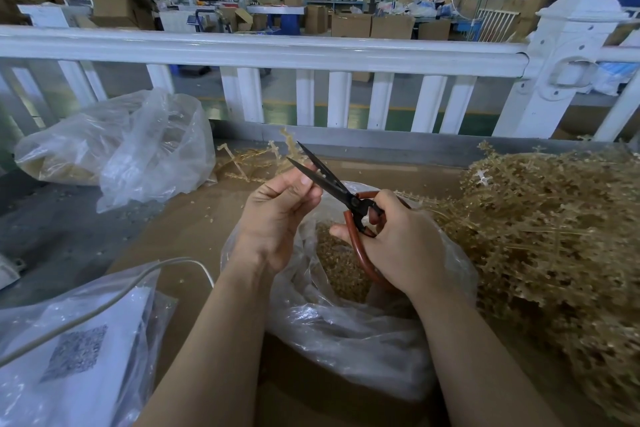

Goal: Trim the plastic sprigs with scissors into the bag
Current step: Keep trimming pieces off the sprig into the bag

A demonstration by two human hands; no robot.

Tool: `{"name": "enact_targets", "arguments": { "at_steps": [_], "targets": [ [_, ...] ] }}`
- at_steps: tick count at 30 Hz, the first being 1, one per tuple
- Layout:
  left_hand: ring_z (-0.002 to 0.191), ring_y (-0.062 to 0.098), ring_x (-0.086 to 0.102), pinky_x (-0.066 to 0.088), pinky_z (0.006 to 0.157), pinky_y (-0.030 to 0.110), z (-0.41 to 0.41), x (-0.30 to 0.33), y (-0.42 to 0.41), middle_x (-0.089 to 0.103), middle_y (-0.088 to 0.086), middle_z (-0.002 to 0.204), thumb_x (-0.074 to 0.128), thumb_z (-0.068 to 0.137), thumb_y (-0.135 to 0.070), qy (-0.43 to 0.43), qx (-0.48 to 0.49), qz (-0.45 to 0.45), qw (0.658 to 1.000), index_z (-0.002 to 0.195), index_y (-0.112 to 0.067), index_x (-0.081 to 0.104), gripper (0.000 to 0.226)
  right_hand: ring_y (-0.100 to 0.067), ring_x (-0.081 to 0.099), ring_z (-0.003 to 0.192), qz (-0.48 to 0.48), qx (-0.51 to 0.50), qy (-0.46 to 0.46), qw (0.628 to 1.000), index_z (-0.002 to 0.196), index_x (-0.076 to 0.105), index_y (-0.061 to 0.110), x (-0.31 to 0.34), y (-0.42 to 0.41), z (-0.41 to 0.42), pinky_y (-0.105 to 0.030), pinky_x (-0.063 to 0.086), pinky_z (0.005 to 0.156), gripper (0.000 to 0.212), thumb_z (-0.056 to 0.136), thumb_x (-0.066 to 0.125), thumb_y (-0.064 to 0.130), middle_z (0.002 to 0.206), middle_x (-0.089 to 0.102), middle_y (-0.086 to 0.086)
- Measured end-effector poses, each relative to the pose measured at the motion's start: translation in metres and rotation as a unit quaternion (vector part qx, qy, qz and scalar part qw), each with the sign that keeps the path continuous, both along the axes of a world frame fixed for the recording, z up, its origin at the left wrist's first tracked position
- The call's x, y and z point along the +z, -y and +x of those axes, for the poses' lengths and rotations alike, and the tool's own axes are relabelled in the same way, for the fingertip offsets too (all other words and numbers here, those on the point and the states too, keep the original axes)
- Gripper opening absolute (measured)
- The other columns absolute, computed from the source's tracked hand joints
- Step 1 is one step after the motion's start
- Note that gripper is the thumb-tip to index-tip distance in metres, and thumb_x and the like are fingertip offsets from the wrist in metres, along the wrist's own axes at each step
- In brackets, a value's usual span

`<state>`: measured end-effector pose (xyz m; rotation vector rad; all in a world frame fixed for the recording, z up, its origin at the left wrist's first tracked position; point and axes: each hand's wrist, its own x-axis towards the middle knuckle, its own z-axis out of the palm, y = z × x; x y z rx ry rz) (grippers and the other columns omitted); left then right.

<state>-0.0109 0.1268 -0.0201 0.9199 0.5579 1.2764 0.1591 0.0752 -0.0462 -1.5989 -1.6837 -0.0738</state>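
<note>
While scissors: blades stood parted, right hand gripping red handles.
Left hand: pinched a sprig above bag.

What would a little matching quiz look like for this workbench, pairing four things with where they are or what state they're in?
Things:
1. scissors
2. open bag
3. pile of sprigs
4. white fence

Places or states:
A. heaped on the right of the bench
B. blades apart, handles in the right hand
C. standing behind the bench
D. below both hands, with trimmed bits inside

Pairs: 1-B, 2-D, 3-A, 4-C
</note>
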Motion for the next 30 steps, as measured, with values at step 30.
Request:
{"name": "enact_targets", "arguments": {
  "at_steps": [30],
  "targets": [
    [0.069, 0.008, 0.067, 0.056, 0.073, 0.020, -0.0017, -0.0013, -0.0011, 0.074, 0.000, 0.078, 0.067, 0.075, -0.008, -0.016, -0.008, 0.010, 1.000, 0.079, -0.014, 0.079, 0.014, 0.000, 0.052, 0.065, -0.005, -0.022, 0.025, 0.999, 0.096, 0.040, 0.038, -0.0017, -0.0020, -0.0023, -0.009, 0.032, 0.054, 0.062, 0.067, 0.036, 0.093, 0.082, 0.055, 0.022]
  ]
}}
